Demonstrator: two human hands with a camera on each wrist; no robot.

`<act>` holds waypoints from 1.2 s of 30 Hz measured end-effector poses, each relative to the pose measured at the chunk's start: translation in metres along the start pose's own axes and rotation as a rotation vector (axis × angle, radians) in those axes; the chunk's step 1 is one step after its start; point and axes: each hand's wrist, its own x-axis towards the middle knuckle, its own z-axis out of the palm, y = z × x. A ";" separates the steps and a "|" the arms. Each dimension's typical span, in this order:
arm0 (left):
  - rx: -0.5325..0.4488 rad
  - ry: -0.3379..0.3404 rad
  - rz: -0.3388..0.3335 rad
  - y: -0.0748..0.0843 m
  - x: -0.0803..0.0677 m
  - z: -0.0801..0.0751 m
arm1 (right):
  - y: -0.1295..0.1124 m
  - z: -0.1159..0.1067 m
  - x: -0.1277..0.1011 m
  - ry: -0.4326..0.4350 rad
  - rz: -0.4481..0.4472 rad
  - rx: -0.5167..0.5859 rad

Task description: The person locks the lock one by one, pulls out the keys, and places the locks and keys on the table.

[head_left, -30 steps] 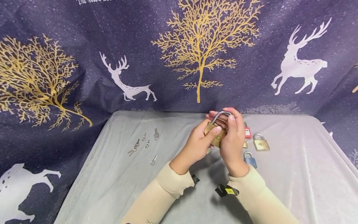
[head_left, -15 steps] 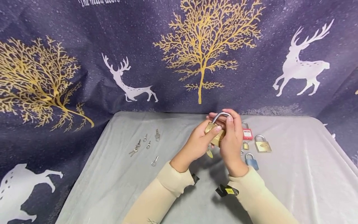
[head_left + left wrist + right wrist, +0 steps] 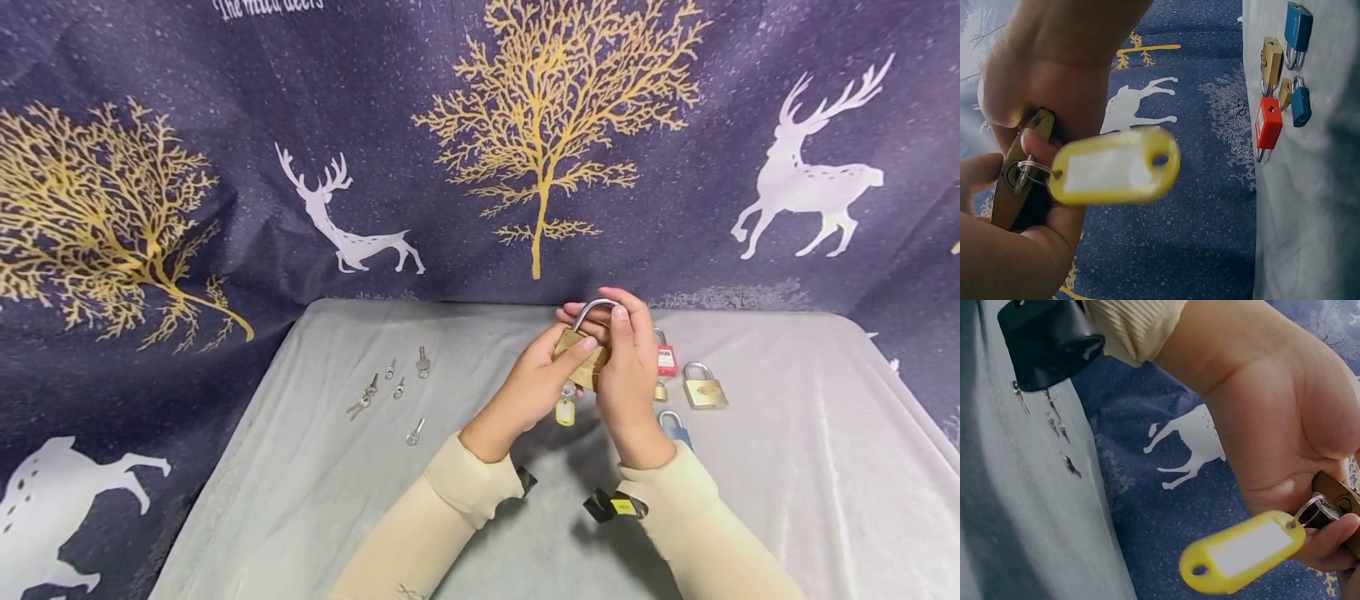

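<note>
A large brass padlock (image 3: 592, 371) is held up over the table between both hands, its steel shackle (image 3: 596, 303) pointing up. My left hand (image 3: 521, 392) grips the body from the left, thumb across its face. On the other side my right hand (image 3: 628, 392) holds the padlock, thumb and index finger beside the shackle. A key (image 3: 1020, 178) sits at the keyhole on the underside, with a fingertip (image 3: 1034, 144) close against it. From its ring (image 3: 1038, 167) hangs a yellow key tag (image 3: 565, 412) with a white label. The key's blade is hidden.
Right of the hands lie a red padlock (image 3: 666, 360), a brass padlock (image 3: 705, 392), a tiny brass padlock (image 3: 660, 392) and a blue padlock (image 3: 677, 433); the left wrist view adds a smaller blue padlock (image 3: 1300, 106). Several loose keys (image 3: 423, 364) lie on the left.
The yellow tag, mostly hidden a second ago, has come into view below the padlock and turned its label forward. Both hands have shifted slightly to the right with the padlock.
</note>
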 end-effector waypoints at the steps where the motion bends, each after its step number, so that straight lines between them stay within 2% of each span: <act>1: -0.017 -0.007 -0.003 0.000 0.000 0.000 | -0.001 0.000 0.000 -0.001 0.002 0.009; 4: -0.056 -0.029 -0.020 0.000 0.000 0.000 | -0.003 -0.002 0.000 0.007 0.015 0.031; 8: -0.085 -0.077 -0.045 0.001 0.001 -0.002 | -0.006 -0.005 0.003 0.059 0.041 0.044; 15: -0.050 -0.136 -0.093 0.001 0.002 -0.004 | -0.010 -0.009 0.010 0.142 0.062 0.015; 23: -0.050 -0.185 -0.107 -0.001 0.002 -0.004 | -0.015 -0.016 0.016 0.166 0.053 0.115; 28: -0.054 -0.217 -0.107 -0.004 0.003 -0.003 | -0.017 -0.017 0.018 0.176 0.051 0.111; 32: -0.048 -0.215 -0.084 -0.006 0.004 -0.003 | -0.018 -0.018 0.020 0.178 0.068 0.143; 36: -0.072 -0.175 -0.066 -0.008 0.005 -0.001 | -0.018 -0.016 0.021 0.180 0.098 0.160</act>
